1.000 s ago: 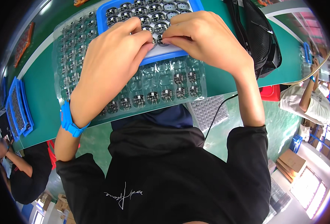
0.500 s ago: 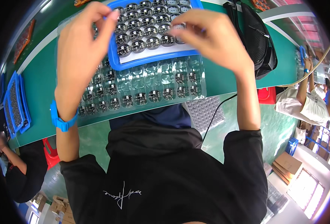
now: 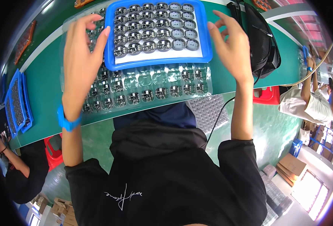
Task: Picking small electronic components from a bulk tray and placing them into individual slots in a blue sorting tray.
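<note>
Change: both hands lifted off the blue tray (image 3: 158, 62) since a second ago
Left hand (image 3: 80, 60): grip apart, touching its edge
Right hand (image 3: 232, 49): grip apart, beside it

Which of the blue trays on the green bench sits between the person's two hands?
The big blue tray lying flat on top of the clear blister tray, left hand touching its left rim. The other blue trays sit far out at the bench's left end.
</note>
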### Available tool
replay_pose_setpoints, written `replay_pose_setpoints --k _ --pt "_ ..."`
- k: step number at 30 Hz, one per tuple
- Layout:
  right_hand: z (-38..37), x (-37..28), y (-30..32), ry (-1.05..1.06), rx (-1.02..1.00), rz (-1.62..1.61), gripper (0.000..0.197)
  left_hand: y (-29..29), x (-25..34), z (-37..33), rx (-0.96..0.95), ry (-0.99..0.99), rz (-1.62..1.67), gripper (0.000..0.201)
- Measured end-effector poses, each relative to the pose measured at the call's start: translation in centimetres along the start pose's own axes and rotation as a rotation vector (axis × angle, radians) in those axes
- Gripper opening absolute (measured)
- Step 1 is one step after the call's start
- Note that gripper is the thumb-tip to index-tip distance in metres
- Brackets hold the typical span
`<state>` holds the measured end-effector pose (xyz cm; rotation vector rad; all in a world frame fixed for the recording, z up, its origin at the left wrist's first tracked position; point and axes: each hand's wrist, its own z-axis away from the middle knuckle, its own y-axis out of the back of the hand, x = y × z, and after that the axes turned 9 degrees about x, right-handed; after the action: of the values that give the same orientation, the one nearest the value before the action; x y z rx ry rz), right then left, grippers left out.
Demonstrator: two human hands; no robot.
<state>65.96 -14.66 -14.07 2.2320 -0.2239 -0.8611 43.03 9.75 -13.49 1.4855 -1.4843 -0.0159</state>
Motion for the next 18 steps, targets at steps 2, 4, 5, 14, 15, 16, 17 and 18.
replay_pose_setpoints --k 2,4,5,14,15,16,17,18 --pt "0.8 -0.9 2.0 -0.017 0.011 0.003 0.023 0.6 3.8 0.9 0.059 -0.205 -0.042 0.014" --pt "2.7 -1.3 4.8 0.031 -0.148 -0.062 0.021 -0.3 6.3 2.9 -0.168 -0.388 0.143 0.016" --pt "3.4 -1.6 5.8 0.085 -0.307 -0.14 0.02 -0.6 8.0 3.4 -0.323 -0.405 0.115 0.02" --pt "5.3 -2.7 4.2 0.208 -0.413 -0.025 0.014 -6.1 10.2 5.8 -0.562 -0.522 -0.135 0.01" --pt "4.9 -2.7 4.5 0.21 -0.401 -0.07 0.013 -6.0 10.4 5.8 -0.566 -0.512 -0.145 0.009" --pt "4.4 -2.4 5.0 0.176 -0.389 -0.183 0.013 -5.5 10.6 5.5 -0.572 -0.517 -0.153 0.009" --pt "3.6 -2.1 5.6 0.153 -0.369 -0.309 0.013 -4.2 10.8 4.7 -0.53 -0.469 -0.084 0.009" --pt "2.0 -1.9 6.3 0.195 -0.37 -0.354 0.015 -3.4 10.9 3.9 -0.498 -0.426 0.009 0.011"
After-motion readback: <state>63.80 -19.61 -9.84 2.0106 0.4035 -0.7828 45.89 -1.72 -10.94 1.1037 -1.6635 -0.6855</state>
